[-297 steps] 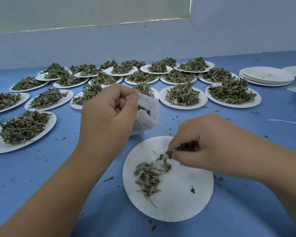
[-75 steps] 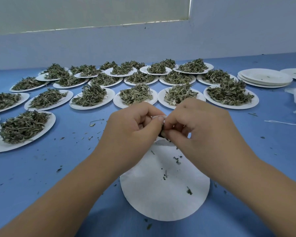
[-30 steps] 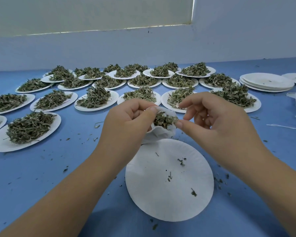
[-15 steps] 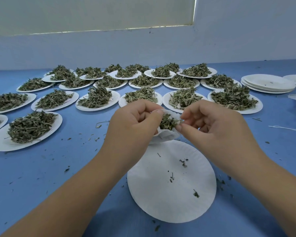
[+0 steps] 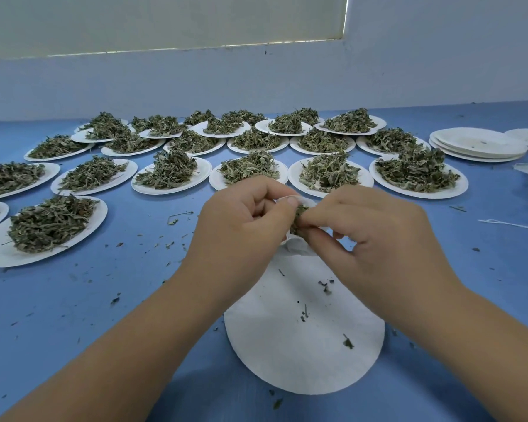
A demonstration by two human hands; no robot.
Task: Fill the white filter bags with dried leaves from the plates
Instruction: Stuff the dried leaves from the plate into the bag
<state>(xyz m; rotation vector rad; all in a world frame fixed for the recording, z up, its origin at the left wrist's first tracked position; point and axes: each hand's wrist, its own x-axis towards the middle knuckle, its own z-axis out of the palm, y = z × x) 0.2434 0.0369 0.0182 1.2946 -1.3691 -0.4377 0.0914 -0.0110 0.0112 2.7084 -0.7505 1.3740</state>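
Head cam: your left hand (image 5: 244, 220) pinches the bag (image 5: 299, 248) rim, right hand (image 5: 375, 236) pinches leaves (image 5: 297, 213) beside that thumb (image 5: 282, 213); tamp gently.

Left hand (image 5: 241, 226), right hand (image 5: 369, 236) close together, fingers (image 5: 317, 214) curled.

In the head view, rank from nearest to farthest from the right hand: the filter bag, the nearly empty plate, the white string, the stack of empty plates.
1. filter bag, pinched by the right hand itself.
2. nearly empty plate, just beneath, toward the person.
3. white string, off to the right.
4. stack of empty plates, far right and farther back.
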